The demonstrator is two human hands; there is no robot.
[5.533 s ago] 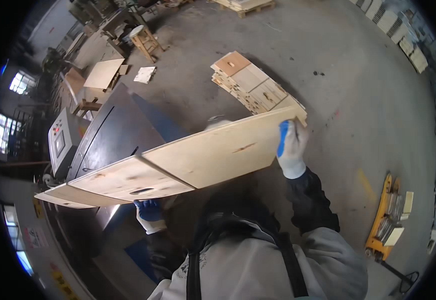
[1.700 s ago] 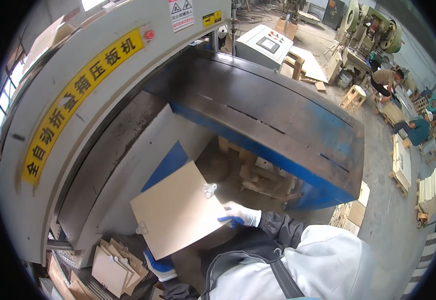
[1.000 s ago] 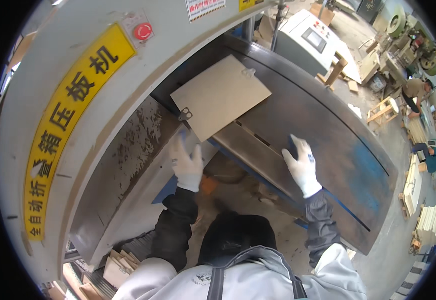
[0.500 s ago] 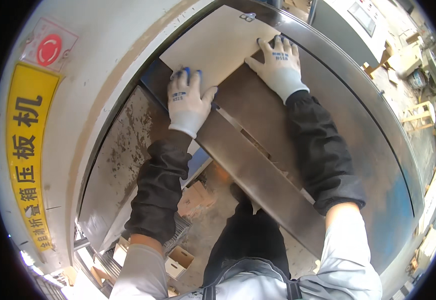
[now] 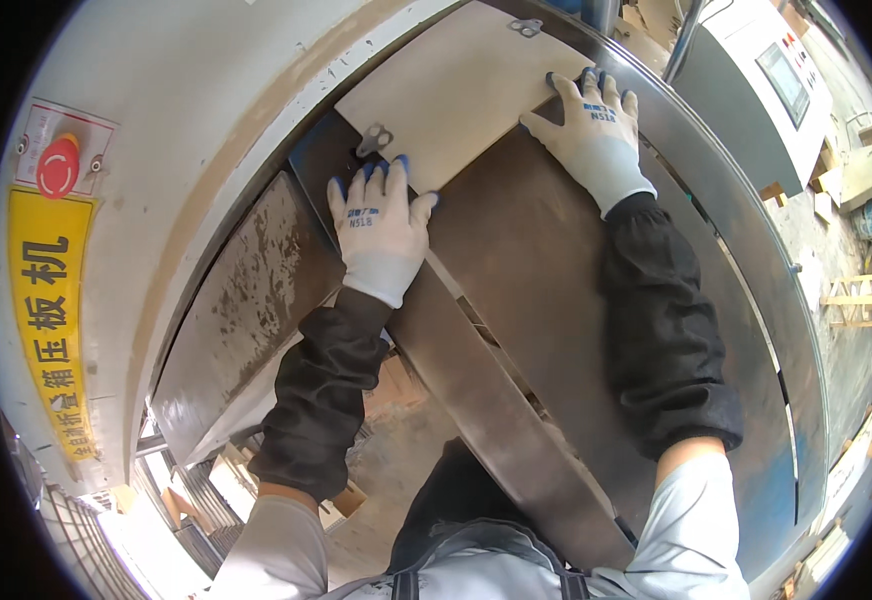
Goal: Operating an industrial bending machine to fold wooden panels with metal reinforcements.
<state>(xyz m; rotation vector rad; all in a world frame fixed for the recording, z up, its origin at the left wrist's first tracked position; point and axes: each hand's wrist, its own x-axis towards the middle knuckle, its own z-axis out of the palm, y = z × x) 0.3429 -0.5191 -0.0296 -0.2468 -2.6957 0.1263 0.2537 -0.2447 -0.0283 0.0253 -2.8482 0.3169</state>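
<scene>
A pale wooden board (image 5: pixel 461 100) lies on the dark steel table (image 5: pixel 506 250), against the machine's white housing (image 5: pixel 126 220). It carries a metal bracket (image 5: pixel 525 27) on its far edge and another (image 5: pixel 377 137) near its near left corner. My left hand (image 5: pixel 381 230), in a white glove with blue fingertips, rests with fingertips at the board's near left edge, fingers spread. My right hand (image 5: pixel 591 135), gloved alike, has spread fingertips on the board's right edge. Both palms face down and neither grips anything.
A red push button (image 5: pixel 59 166) sits above a yellow label strip (image 5: pixel 51 300) on the housing at left. A grey control console (image 5: pixel 776 85) stands beyond the table at top right, with a wooden stool (image 5: pixel 856 300) below it on the floor. A slot (image 5: pixel 486 335) runs along the table.
Earlier both hands carried a board; it was then set on the table. In the last half second the board and both hands have shifted slightly right in view.
</scene>
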